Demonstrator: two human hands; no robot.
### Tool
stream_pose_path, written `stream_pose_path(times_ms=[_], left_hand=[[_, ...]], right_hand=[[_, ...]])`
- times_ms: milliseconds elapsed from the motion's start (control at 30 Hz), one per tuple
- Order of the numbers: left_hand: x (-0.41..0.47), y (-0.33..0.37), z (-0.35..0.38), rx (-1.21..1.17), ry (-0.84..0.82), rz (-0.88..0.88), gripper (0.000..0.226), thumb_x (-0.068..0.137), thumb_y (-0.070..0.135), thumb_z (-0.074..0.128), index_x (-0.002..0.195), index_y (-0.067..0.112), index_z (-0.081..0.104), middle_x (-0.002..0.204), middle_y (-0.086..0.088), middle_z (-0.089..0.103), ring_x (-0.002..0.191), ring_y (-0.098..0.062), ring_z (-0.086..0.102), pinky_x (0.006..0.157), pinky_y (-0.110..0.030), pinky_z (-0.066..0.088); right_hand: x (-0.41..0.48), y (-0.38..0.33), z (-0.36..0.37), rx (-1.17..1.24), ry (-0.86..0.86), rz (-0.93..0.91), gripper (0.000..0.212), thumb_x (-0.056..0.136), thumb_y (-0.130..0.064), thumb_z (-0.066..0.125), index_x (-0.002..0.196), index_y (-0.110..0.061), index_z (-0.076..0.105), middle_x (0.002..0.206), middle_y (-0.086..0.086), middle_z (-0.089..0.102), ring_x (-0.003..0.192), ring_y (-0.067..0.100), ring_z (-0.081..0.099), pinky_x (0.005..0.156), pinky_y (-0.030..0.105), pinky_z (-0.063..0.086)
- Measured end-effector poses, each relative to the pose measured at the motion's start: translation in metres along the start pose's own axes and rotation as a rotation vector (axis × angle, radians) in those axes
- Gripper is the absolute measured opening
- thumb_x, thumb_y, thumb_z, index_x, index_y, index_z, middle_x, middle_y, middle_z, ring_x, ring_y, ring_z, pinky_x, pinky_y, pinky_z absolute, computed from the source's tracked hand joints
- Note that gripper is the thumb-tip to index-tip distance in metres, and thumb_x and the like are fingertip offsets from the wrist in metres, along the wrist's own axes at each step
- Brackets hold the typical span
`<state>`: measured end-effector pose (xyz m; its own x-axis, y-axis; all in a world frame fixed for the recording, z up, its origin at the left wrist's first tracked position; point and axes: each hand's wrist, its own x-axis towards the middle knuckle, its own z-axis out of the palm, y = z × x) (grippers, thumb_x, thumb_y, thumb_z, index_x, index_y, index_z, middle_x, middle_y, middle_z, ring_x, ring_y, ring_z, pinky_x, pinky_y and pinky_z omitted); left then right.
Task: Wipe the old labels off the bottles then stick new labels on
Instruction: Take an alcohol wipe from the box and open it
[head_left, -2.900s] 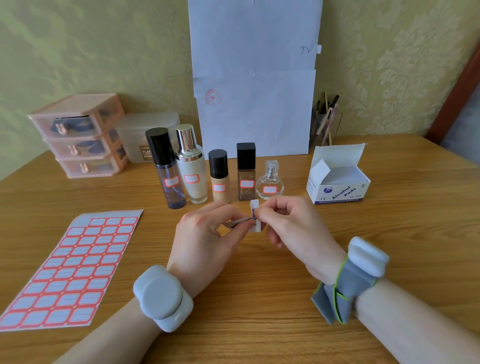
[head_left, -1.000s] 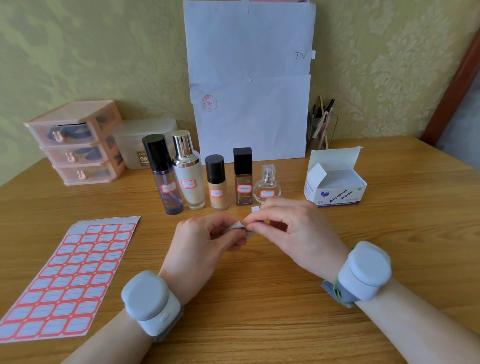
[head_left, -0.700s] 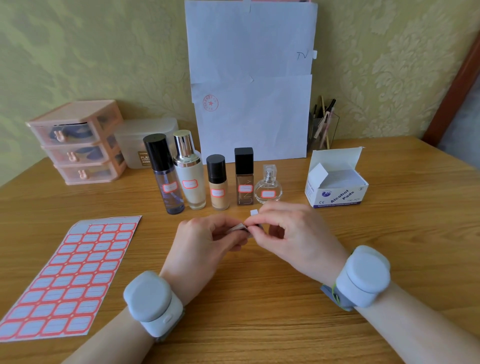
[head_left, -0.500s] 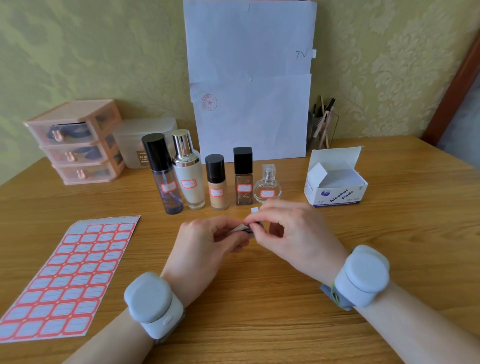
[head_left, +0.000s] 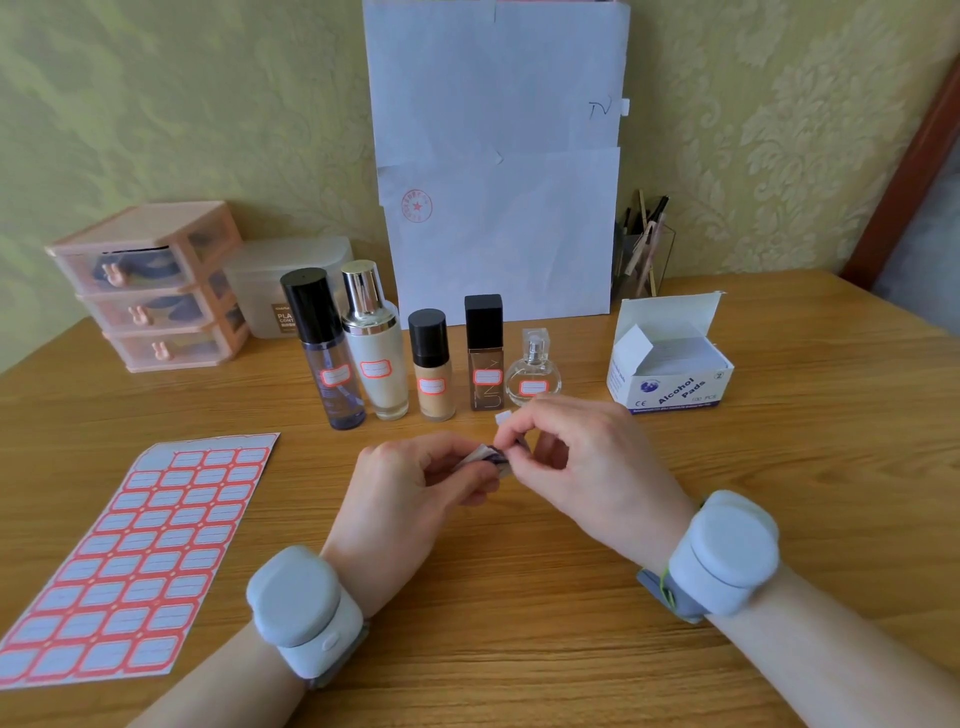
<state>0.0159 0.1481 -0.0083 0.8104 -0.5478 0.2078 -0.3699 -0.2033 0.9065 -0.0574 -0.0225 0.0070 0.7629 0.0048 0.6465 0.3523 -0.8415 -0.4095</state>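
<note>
Several bottles stand in a row, each with a red-edged label: a tall dark bottle (head_left: 324, 358), a cream bottle (head_left: 375, 348), a tan bottle (head_left: 432, 374), a brown square bottle (head_left: 485, 364) and a small clear perfume bottle (head_left: 533, 376). In front of them my left hand (head_left: 410, 493) and my right hand (head_left: 582, 462) both pinch a small alcohol pad packet (head_left: 488, 457) above the table. A torn white strip (head_left: 503, 417) sticks up by my right fingers. A sheet of new labels (head_left: 140, 551) lies at the left.
An open box of alcohol pads (head_left: 670, 374) stands at the right of the bottles. Pink mini drawers (head_left: 150, 291) and a frosted container (head_left: 275, 280) sit at the back left. White papers (head_left: 498, 171) lean on the wall, with a pen holder (head_left: 644, 254) beside them.
Both hands came down from chest height to just above the table with the packet. Since a second ago my right fingers have kept working at its torn end.
</note>
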Motion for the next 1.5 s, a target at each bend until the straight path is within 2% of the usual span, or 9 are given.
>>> stream_pose_path(times_ms=[300, 433, 567, 767, 967, 1133, 1300, 1433, 1500], left_hand=[[0.002, 0.001, 0.001, -0.118, 0.034, -0.04, 0.016, 0.087, 0.002, 0.072, 0.086, 0.017, 0.079, 0.076, -0.004, 0.079, 0.075, -0.016, 0.077, 0.069, -0.02, 0.06], [0.002, 0.0, 0.001, -0.104, 0.028, -0.012, 0.018, 0.088, 0.002, 0.071, 0.092, 0.017, 0.079, 0.079, -0.003, 0.079, 0.078, -0.015, 0.077, 0.071, -0.021, 0.06], [0.0, 0.001, 0.001, -0.049, 0.037, 0.035, 0.022, 0.089, 0.004, 0.071, 0.093, 0.025, 0.078, 0.08, 0.003, 0.079, 0.076, -0.01, 0.077, 0.072, -0.018, 0.059], [0.0, 0.001, 0.002, -0.004, 0.026, 0.07, 0.029, 0.091, 0.001, 0.068, 0.095, 0.029, 0.078, 0.081, 0.007, 0.079, 0.079, -0.006, 0.076, 0.074, -0.016, 0.058], [0.0, 0.002, 0.003, 0.052, 0.025, 0.052, 0.037, 0.093, -0.001, 0.065, 0.09, 0.035, 0.074, 0.079, 0.004, 0.079, 0.077, -0.011, 0.077, 0.08, -0.032, 0.062], [0.001, 0.004, -0.001, 0.232, 0.038, 0.075, 0.035, 0.094, 0.011, 0.066, 0.087, 0.046, 0.069, 0.075, 0.016, 0.074, 0.067, -0.004, 0.069, 0.07, -0.027, 0.057], [0.003, 0.001, -0.004, 0.33, 0.043, 0.025, 0.028, 0.097, 0.013, 0.059, 0.112, 0.032, 0.074, 0.084, 0.022, 0.072, 0.081, -0.003, 0.064, 0.076, -0.024, 0.052], [0.006, -0.002, -0.001, 0.466, -0.072, -0.022, 0.032, 0.098, 0.021, 0.057, 0.125, 0.035, 0.068, 0.1, 0.017, 0.071, 0.091, -0.001, 0.063, 0.071, -0.003, 0.042], [0.007, -0.002, 0.002, 0.544, -0.122, -0.021, 0.03, 0.097, 0.027, 0.058, 0.125, 0.037, 0.067, 0.102, 0.022, 0.066, 0.089, -0.001, 0.059, 0.07, -0.003, 0.037]], right_hand=[[-0.001, 0.0, 0.003, 0.044, -0.042, 0.046, 0.01, 0.086, -0.009, 0.071, 0.086, -0.016, 0.077, 0.078, -0.01, 0.066, 0.06, 0.005, 0.058, 0.062, 0.024, 0.052], [-0.001, -0.001, 0.002, 0.068, -0.07, 0.059, 0.013, 0.09, -0.018, 0.065, 0.093, -0.016, 0.077, 0.082, -0.01, 0.066, 0.068, 0.007, 0.06, 0.063, 0.03, 0.054], [0.0, -0.001, 0.001, 0.045, -0.083, 0.062, 0.009, 0.087, -0.024, 0.073, 0.092, -0.018, 0.077, 0.08, -0.015, 0.059, 0.067, 0.005, 0.055, 0.062, 0.031, 0.053], [0.0, 0.0, 0.001, -0.012, -0.075, 0.06, 0.007, 0.085, -0.022, 0.075, 0.089, -0.017, 0.078, 0.084, -0.011, 0.067, 0.072, 0.011, 0.062, 0.064, 0.038, 0.055], [0.001, 0.002, 0.002, 0.008, -0.039, 0.131, 0.007, 0.08, -0.027, 0.08, 0.079, -0.021, 0.077, 0.079, -0.014, 0.066, 0.07, 0.01, 0.06, 0.064, 0.038, 0.053], [0.002, 0.004, 0.0, 0.091, -0.03, 0.197, 0.008, 0.078, -0.029, 0.082, 0.078, -0.022, 0.077, 0.076, -0.013, 0.068, 0.065, 0.01, 0.061, 0.064, 0.04, 0.053], [0.006, 0.006, -0.008, 0.227, 0.024, 0.322, 0.006, 0.082, -0.024, 0.078, 0.076, -0.023, 0.076, 0.072, -0.01, 0.069, 0.057, 0.013, 0.065, 0.065, 0.036, 0.055], [0.006, 0.009, -0.012, 0.264, -0.03, 0.405, 0.005, 0.086, -0.023, 0.075, 0.084, -0.027, 0.075, 0.066, -0.016, 0.071, 0.056, 0.002, 0.067, 0.068, 0.022, 0.056], [0.006, 0.01, -0.012, 0.281, -0.092, 0.434, 0.004, 0.088, -0.022, 0.072, 0.088, -0.022, 0.076, 0.071, -0.008, 0.074, 0.06, 0.002, 0.069, 0.073, 0.028, 0.059]])
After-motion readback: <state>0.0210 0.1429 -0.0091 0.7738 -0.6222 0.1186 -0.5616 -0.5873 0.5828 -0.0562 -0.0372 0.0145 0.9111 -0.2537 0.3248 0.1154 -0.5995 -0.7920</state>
